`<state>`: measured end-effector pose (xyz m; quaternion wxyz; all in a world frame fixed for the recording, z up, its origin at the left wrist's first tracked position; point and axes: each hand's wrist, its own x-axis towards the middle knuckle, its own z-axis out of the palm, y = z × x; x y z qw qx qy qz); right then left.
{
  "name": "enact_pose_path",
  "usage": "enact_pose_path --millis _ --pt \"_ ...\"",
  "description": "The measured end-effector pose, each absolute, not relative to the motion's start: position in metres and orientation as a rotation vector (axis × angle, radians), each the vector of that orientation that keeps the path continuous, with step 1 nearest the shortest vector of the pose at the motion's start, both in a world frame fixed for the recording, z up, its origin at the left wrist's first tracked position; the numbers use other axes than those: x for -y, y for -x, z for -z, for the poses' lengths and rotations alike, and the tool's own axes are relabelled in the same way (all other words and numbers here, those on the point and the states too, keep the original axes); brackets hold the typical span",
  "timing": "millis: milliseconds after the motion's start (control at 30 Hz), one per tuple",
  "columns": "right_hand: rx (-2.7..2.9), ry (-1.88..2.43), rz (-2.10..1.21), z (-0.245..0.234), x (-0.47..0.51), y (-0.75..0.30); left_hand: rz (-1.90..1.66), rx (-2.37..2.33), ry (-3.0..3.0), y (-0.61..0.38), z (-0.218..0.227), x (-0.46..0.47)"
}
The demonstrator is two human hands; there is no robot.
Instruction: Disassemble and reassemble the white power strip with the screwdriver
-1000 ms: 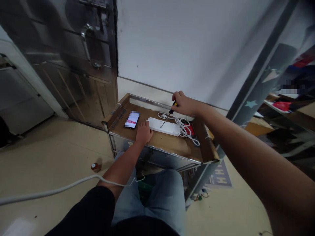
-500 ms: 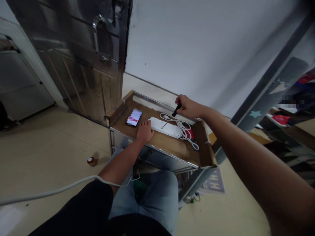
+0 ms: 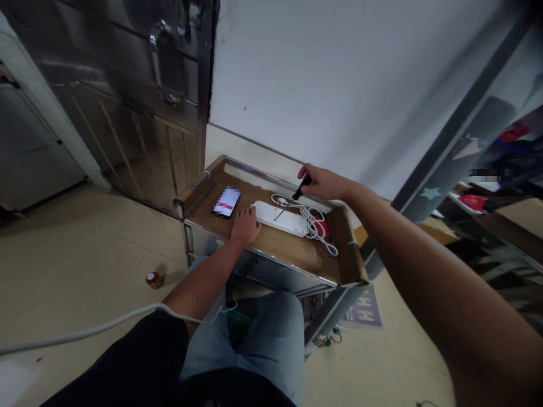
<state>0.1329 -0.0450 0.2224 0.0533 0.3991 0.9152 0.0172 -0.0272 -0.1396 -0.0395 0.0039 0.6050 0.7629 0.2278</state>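
Observation:
My left hand (image 3: 245,226) rests on the left end of a white power strip (image 3: 280,219), its fingertips against the strip's end. My right hand (image 3: 321,182) is above the strip's far side, gripping a black-and-yellow screwdriver (image 3: 301,187). The screwdriver's thin shaft slants down to the strip's top face. A smartphone (image 3: 227,202) with a blurred screen lies left of my left hand. A coiled white cable (image 3: 313,222) sits against the strip's right end, partly over a red item (image 3: 322,228).
Everything lies on a cardboard-lined metal cabinet top (image 3: 271,243) with raised edges, against a white wall (image 3: 339,73). A metal door (image 3: 139,113) stands left. A small bottle (image 3: 154,280) and a grey cable (image 3: 85,330) lie on the floor. Cluttered shelves (image 3: 483,209) stand right.
The camera view has shifted slightly, so the scene sits a little further left in the picture. Both hands stay in the same places on the strip and screwdriver.

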Motion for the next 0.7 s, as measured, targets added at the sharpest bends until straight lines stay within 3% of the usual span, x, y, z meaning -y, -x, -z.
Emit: enact_pose_path --millis 167,433,700 --pt "-2.808 -1.348 -0.28 -0.217 0.048 -0.137 -0.703 -2.397 -1.896 0.027 0.038 0.14" --pt "-2.872 -1.17 -0.084 -0.211 0.035 -0.14 -0.697 -2.4 -1.902 0.028 0.039 0.14" --pt "-2.858 -1.37 -0.198 -0.203 0.043 -0.14 -0.683 -2.398 -1.91 0.028 0.038 0.14"
